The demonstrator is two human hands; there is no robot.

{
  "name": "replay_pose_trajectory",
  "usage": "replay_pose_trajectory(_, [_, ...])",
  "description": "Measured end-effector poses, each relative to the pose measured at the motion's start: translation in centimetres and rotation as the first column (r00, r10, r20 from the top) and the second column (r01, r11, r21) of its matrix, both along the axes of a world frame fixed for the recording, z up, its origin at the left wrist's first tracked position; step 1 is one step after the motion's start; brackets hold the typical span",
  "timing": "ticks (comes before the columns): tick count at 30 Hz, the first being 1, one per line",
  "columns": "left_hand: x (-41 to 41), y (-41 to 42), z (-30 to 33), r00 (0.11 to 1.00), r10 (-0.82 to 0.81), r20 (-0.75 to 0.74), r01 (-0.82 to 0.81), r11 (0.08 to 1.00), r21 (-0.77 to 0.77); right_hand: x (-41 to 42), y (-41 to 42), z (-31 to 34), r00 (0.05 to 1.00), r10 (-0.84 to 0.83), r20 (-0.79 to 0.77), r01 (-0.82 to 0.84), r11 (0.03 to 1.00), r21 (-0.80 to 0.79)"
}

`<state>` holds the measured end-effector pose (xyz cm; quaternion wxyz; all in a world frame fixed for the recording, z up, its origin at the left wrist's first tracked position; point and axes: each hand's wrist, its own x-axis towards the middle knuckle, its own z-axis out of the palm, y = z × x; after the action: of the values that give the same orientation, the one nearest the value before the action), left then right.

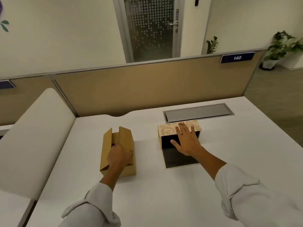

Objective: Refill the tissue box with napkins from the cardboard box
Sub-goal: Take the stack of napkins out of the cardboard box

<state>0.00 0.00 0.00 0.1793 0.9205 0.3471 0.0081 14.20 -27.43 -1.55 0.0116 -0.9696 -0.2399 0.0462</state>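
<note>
A brown cardboard box (106, 149) lies on the white desk (152, 190), left of centre, with its top flaps standing open. My left hand (119, 155) is over its opening with the fingers curled down inside and the thumb across the right flap. What the fingers touch is hidden, and no napkins show. To the right stands the tissue box (167, 130), beige with a leaf pattern. Its near side is open onto a dark inside, and its dark-lined flap (178, 158) lies flat on the desk toward me. My right hand (186, 141) rests flat on the tissue box's top edge, fingers spread.
A grey metal cable hatch (198, 113) is set into the desk just behind the tissue box. A tan partition (131, 89) closes the far edge. A rounded white divider (37, 141) borders the desk on the left. Potted plants (278, 48) stand beyond the partition.
</note>
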Motion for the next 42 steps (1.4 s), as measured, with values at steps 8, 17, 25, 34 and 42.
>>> replay_pose_trajectory(8, [-1.3,-1.0,-1.4,0.893,-0.366,0.263,0.412,0.899,-0.147,-2.4,9.6,1.1,0.874,0.485,-0.042,-0.445,0.831,0.335])
replay_pose_trajectory(17, [-2.5,3.0,-4.3,0.821,-0.555,0.130,0.569,0.814,-0.115,-3.4,17.7,2.4,0.733,0.669,-0.120,-0.674,0.738,-0.004])
replay_pose_trajectory(25, [-2.6,5.8,-2.3,0.968,-0.226,0.113,0.229,0.973,-0.015,-2.0,21.0,0.6,0.756,0.625,-0.193,-0.643,0.765,-0.042])
replay_pose_trajectory(34, [-5.1,9.6,-2.2,0.991,-0.101,0.093,0.130,0.905,-0.405,1.0,21.9,-1.0,0.843,0.497,-0.205,-0.468,0.866,0.174])
replay_pose_trajectory(42, [-6.6,7.6,-7.3,0.960,-0.231,-0.159,0.231,0.973,-0.018,2.2,27.4,-1.0,0.918,0.336,-0.210,-0.368,0.920,-0.133])
